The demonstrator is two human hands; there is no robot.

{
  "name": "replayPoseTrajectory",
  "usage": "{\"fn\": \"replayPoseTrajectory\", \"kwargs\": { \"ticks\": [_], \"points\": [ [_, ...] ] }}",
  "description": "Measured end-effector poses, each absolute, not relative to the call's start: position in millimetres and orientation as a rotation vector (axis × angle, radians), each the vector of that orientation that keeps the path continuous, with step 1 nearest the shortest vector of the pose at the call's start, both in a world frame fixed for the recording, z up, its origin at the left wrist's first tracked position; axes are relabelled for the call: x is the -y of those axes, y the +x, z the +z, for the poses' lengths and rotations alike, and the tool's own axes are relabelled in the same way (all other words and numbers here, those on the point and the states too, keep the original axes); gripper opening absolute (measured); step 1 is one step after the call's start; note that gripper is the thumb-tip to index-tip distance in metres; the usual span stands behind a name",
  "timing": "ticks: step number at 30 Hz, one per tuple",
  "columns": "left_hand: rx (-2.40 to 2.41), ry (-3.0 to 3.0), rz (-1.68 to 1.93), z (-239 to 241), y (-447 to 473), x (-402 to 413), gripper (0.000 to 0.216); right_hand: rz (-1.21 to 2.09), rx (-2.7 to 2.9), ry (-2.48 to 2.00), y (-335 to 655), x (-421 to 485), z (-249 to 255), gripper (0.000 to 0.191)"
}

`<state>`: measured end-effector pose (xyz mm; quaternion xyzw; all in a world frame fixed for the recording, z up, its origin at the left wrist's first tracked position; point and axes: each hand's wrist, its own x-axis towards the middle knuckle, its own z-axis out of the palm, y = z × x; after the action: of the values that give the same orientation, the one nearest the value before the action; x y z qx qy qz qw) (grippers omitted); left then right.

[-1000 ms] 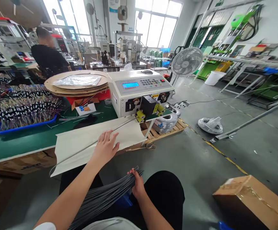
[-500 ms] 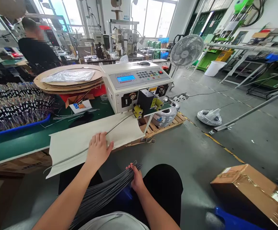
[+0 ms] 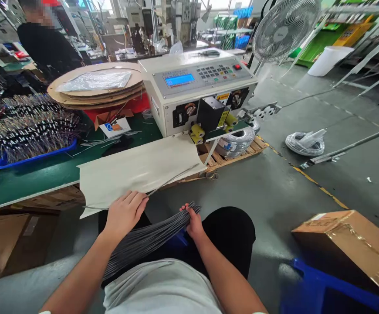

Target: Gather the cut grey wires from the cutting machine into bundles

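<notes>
My left hand (image 3: 127, 213) is closed on a single grey cable (image 3: 167, 182) at the front edge of the cream chute (image 3: 137, 168). The cable's right end lies over the chute, apart from the yellow rollers (image 3: 197, 132) of the machine. A thick bundle of cut grey cables (image 3: 150, 240) lies across my lap. Its right end is gripped by my right hand (image 3: 193, 221), fingers wrapped round it just short of the tips. Behind the chute stands the white wire-cutting machine (image 3: 196, 87) with a lit blue display.
Round cardboard discs (image 3: 94, 83) and a blue tray (image 3: 39, 155) of wire pieces sit on the green table. Wire coils (image 3: 235, 141) rest on a pallet below the machine. A carton (image 3: 346, 248) stands at right. A person in black (image 3: 49, 41) is at back left.
The cable has come away from the rollers, and my left hand has drawn it toward me, off the chute's middle. My right hand keeps its hold on the bundle. The view has tilted down.
</notes>
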<state>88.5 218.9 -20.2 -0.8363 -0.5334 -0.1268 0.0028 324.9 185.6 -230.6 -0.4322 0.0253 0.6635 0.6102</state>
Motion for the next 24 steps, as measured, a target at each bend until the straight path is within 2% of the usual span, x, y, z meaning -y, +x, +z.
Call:
{"fn": "replayPoseTrajectory", "kwargs": {
  "ticks": [9, 17, 24],
  "points": [
    [1.87, -2.865, 0.15, -77, 94, -140, 0.031, 1.569, -0.069, -0.974, 324, -183, -223, 0.026],
    [2.182, -2.745, 0.252, -86, 91, -133, 0.031, 1.578, -0.029, -0.915, 326, -179, -221, 0.019],
    [2.208, -2.658, 0.301, -98, 89, -131, 0.026, 1.628, -0.022, -0.879, 329, -178, -218, 0.023]
  ]
}}
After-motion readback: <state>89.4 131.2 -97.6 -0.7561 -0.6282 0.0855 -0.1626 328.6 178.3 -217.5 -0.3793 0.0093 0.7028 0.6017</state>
